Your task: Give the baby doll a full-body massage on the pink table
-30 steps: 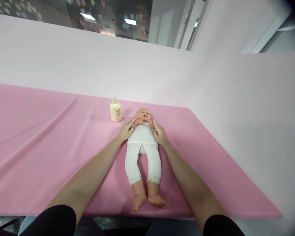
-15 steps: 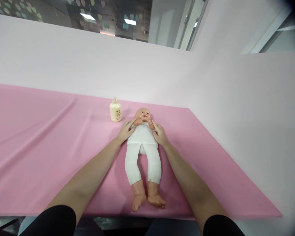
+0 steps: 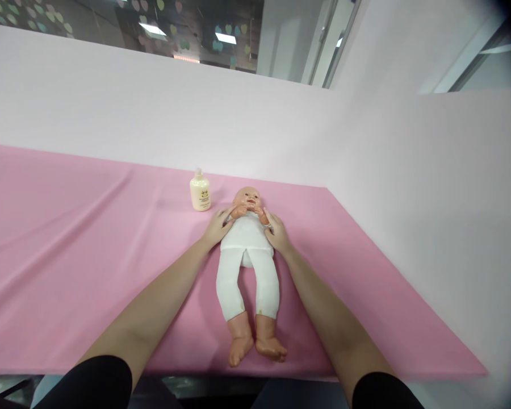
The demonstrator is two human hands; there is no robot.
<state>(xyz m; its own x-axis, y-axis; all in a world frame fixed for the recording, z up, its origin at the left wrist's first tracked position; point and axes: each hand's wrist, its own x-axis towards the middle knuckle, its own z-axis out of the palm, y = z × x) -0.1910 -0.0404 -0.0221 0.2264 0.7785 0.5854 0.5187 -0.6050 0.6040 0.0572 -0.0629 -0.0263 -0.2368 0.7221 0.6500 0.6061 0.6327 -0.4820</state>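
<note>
A baby doll (image 3: 247,267) in a white bodysuit lies on its back on the pink cloth (image 3: 68,238), head away from me, bare feet toward the near edge. My left hand (image 3: 217,226) presses against the doll's left side by its shoulder. My right hand (image 3: 276,234) presses against the other side of the torso. Both hands clasp the upper body, fingers curved round it. The doll's own arms are bent up under its chin.
A cream lotion bottle (image 3: 200,192) stands upright just left of the doll's head. A pale pink wall (image 3: 196,113) rises behind the cloth and along the right side. The cloth's near edge (image 3: 281,376) runs just past the doll's feet.
</note>
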